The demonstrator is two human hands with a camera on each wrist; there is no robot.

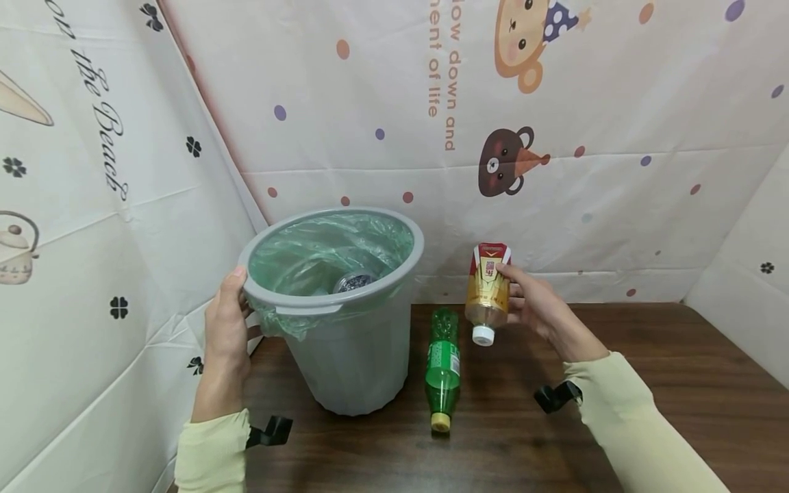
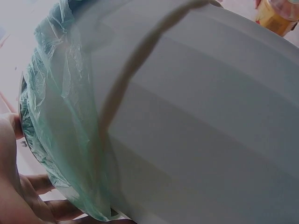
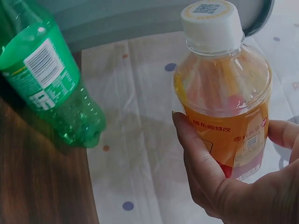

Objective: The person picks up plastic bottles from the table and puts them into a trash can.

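— What has each hand got?
— The left hand [image 1: 227, 327] grips the rim of the grey bin [image 1: 345, 356], fingers curled round its edge; the bin stands at the worktop's [image 1: 647, 383] back left corner, lined with a green bag [image 1: 320, 253].
— And the other?
— The right hand [image 1: 536, 305] holds an orange bottle [image 1: 488, 291] in the air, fingers wrapped round it (white cap pointing down); a green bottle [image 1: 443, 366] lies on the worktop between, just beside the bin.

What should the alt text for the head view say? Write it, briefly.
A person's right hand holds an orange bottle above a brown table, while the left hand grips the rim of a grey bin. A green bottle lies beside the bin.
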